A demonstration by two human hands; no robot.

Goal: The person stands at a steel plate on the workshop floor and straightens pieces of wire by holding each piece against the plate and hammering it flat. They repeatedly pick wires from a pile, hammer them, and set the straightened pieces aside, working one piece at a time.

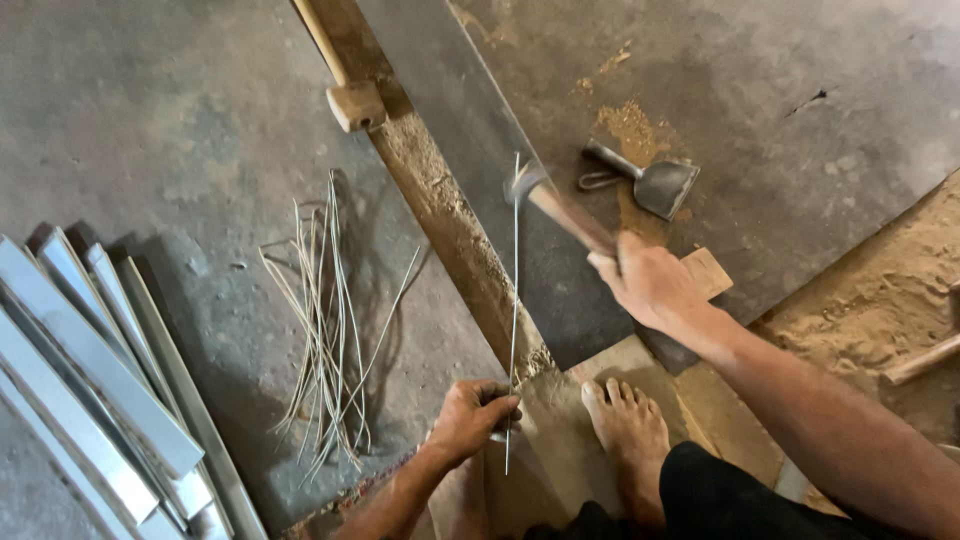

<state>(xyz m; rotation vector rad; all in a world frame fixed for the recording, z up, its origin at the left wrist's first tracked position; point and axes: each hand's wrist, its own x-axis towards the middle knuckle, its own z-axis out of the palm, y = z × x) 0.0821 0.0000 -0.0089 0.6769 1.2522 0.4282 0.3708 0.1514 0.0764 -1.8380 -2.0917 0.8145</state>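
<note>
1. Beam (440, 205): heavy, stiff timber lying aslant on the floor, sawdust along it; serves as the anvil, not for lifting.
2. Hammer (560, 210): head-heavy, blurred above the beam; right hand (650, 285) wrapped tight around the wooden handle, low down.
3. Wire (514, 300): thin, light, springy, likely bends easily; lying across the beam's edge, pinched near its lower end by the closed left hand (472, 415).
4. Loose wires (325, 320): heaped on the floor, left of the beam.

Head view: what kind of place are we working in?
Probably a floor-level metalworking workshop: hammer in the right hand, loose wire rods and stacked metal strips on bare concrete, sawdust about.
</note>
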